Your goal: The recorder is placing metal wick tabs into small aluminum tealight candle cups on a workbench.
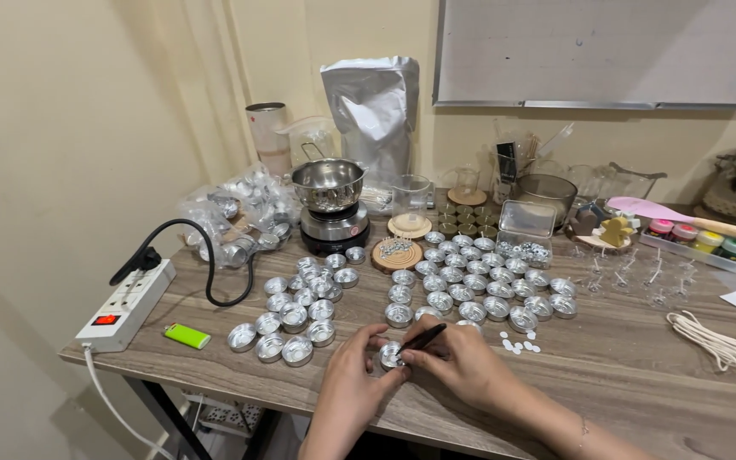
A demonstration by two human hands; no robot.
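My left hand (pixel 353 368) holds a small round metal tealight cup (pixel 390 355) just above the wooden table's front edge (pixel 240 379). My right hand (pixel 462 358) grips a thin black stick-like tool (pixel 424 336), its tip pointing down into the cup. Many empty metal cups (pixel 470 285) lie in loose groups on the table beyond my hands, with more at the left (pixel 296 319). A few small white round pieces (pixel 519 344) lie just right of my right hand.
A steel pot (pixel 328 184) sits on a small black hot plate (pixel 334 228) at the back. A white power strip (pixel 125 307) and green lighter (pixel 186 336) lie left. A silver pouch (pixel 374 111), a glass beaker (pixel 411 196), jars, coiled white cord (pixel 709 339) and a pink spatula (pixel 649 209) stand around.
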